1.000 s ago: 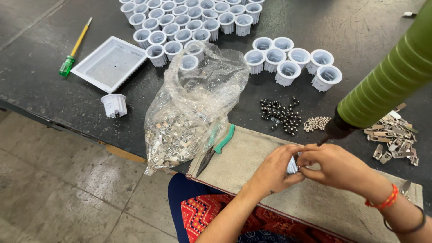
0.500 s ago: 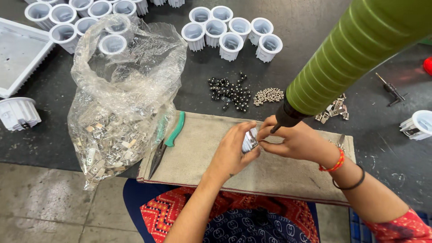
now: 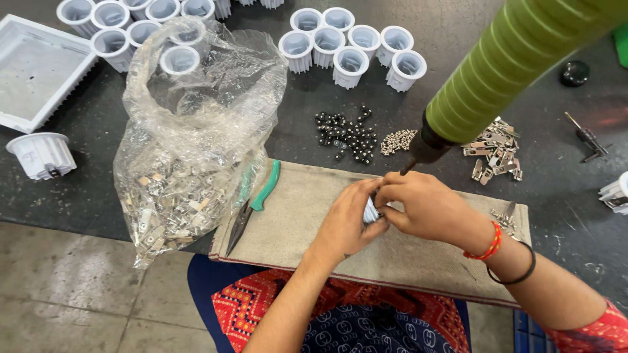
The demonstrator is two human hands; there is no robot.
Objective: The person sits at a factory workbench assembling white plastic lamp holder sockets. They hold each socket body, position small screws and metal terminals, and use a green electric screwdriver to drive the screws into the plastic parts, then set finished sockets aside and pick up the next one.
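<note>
My left hand (image 3: 347,221) and my right hand (image 3: 422,204) meet over a beige cloth mat (image 3: 301,216), both closed around a small white ribbed plastic part (image 3: 371,212) that is mostly hidden by the fingers. A green ribbed power screwdriver (image 3: 510,59) hangs from the upper right, its dark tip (image 3: 409,167) just above my right hand. Black screws (image 3: 347,134) and a small pile of silver screws (image 3: 397,140) lie on the dark table just beyond the mat.
A clear plastic bag of metal clips (image 3: 190,144) stands left of the mat beside green-handled pliers (image 3: 258,199). White ribbed cups (image 3: 350,49) sit in rows at the back. A white tray (image 3: 36,68) is far left; loose metal clips (image 3: 494,153) lie right.
The view has shifted slightly. My hands stay together on the white part over the mat, and the screwdriver tip stays just above them.
</note>
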